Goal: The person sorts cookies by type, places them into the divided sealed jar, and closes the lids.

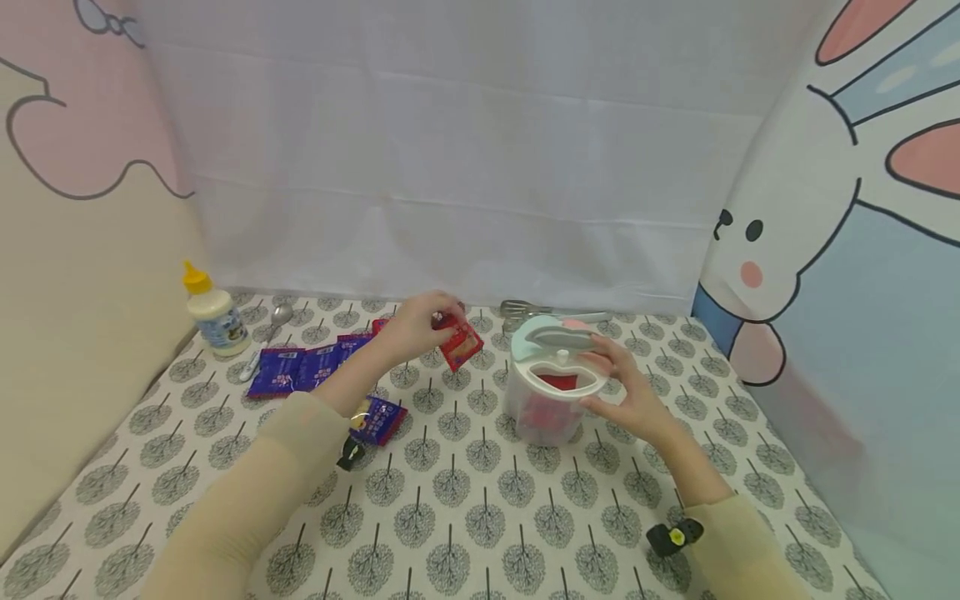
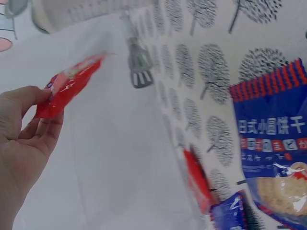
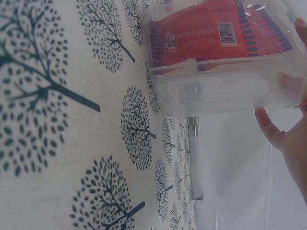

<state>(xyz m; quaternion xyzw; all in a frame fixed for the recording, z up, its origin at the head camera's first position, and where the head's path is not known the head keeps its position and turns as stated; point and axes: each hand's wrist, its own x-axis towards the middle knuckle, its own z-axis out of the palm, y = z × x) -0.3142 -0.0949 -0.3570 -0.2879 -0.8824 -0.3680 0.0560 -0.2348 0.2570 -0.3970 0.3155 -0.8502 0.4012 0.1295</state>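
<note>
My left hand (image 1: 417, 328) pinches a red snack packet (image 1: 461, 347) between thumb and fingers, above the back of the table; in the left wrist view this packet (image 2: 72, 87) hangs tilted. To its right stands a clear storage container (image 1: 546, 423) with a divided lid, upright on the cloth. One lid flap (image 1: 564, 337) is raised, and the front opening shows red inside. My right hand (image 1: 636, 402) grips the lid's right side, fingers near the raised flap and thumb at the rim. Red packets (image 3: 201, 36) lie inside the container, seen through its wall.
Several blue snack packets (image 1: 279, 372) lie at the left, one blue packet (image 1: 378, 419) nearer me. Behind them are a spoon (image 1: 281, 314) and a yellow-capped bottle (image 1: 219, 321). A whisk (image 1: 517, 309) lies behind the container. A fabric backdrop (image 1: 465, 167) closes off the back.
</note>
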